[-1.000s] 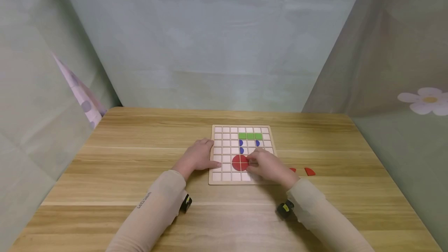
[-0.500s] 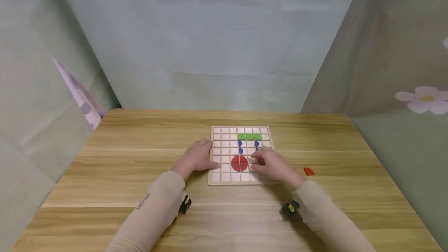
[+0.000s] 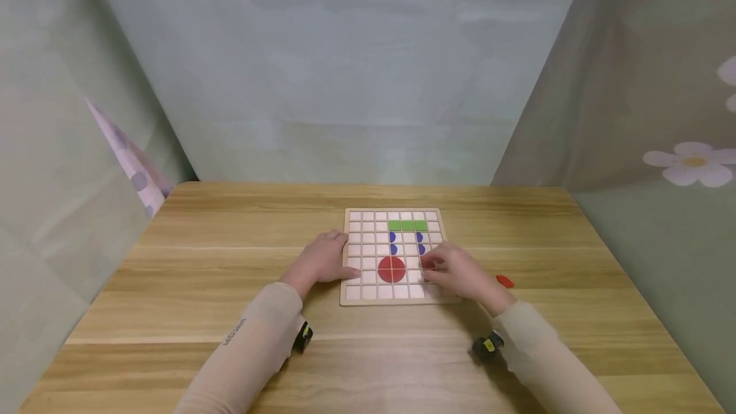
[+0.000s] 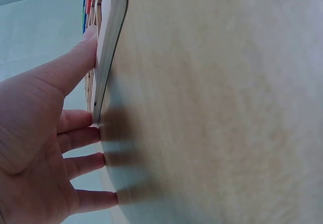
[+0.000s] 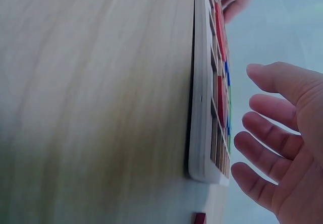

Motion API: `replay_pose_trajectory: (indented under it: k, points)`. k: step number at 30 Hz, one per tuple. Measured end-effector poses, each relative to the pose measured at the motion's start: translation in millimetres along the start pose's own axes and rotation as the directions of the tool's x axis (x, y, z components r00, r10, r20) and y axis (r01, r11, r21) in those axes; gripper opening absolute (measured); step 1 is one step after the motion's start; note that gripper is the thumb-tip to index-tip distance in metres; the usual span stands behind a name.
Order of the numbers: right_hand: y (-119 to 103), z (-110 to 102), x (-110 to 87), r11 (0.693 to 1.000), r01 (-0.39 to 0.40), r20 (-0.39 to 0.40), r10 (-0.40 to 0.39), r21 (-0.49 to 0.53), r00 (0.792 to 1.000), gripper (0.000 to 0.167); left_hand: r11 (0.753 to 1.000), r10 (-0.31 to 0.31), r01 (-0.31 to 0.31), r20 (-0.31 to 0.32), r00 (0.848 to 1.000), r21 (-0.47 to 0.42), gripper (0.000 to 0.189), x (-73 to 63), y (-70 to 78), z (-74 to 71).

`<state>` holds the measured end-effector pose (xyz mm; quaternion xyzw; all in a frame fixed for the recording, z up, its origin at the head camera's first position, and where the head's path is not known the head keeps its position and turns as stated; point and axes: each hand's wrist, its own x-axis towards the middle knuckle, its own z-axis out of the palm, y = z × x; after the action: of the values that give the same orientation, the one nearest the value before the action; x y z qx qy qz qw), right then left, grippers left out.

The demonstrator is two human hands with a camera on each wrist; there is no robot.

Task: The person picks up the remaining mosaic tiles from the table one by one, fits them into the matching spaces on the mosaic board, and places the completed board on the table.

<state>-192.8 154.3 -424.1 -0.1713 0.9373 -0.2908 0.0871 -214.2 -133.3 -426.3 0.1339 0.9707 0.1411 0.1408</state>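
Note:
A square wooden grid board (image 3: 368, 302) lies flat on the table. In its cells sit several green squares (image 3: 407, 225), several blue half-rounds (image 3: 420, 237) and a red circle of quarter pieces (image 3: 391, 269). My left hand (image 3: 322, 259) rests at the board's left edge, thumb on top and straight fingers against the side and table. My right hand (image 3: 454, 271) hovers over the board's lower right, fingers loosely bent; in the right wrist view it is apart from the board and holds nothing. More red pieces (image 5: 221, 100) lie in the cells beneath it, partly hidden by the fingers.
A loose red piece (image 3: 505, 281) lies on the wooden table (image 3: 172, 235) right of the board, by my right wrist, partly covered. Pale curtains (image 3: 368, 69) hang behind and at both sides of the table.
My right hand has shifted rightward from beside the red circle, uncovering the lower blue half-round on the right. Its wrist now partly covers the loose red piece. The left hand keeps its place.

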Motion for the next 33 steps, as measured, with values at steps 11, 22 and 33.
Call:
replay_pose_trajectory:
  k: [11,22,33]
  points:
    - [18,-8,-12.9,1.0,0.031,-0.028,-0.031,-0.002,0.999,0.033,1.0,0.001,-0.001,-0.005,1.0,-0.008,0.094,-0.2,-1.3,1.9]
    - [33,-16,-22.5,1.0,0.011,-0.041,-0.011,-0.003,0.999,0.035,1.0,0.011,-0.011,-0.014,1.0,-0.002,0.095,-0.5,-1.1,1.7]
    - [52,-23,-29.5,0.999,0.022,-0.09,-0.025,-0.03,0.996,0.031,1.0,0.011,-0.011,-0.016,1.0,-0.007,0.094,-1.6,-0.4,1.7]
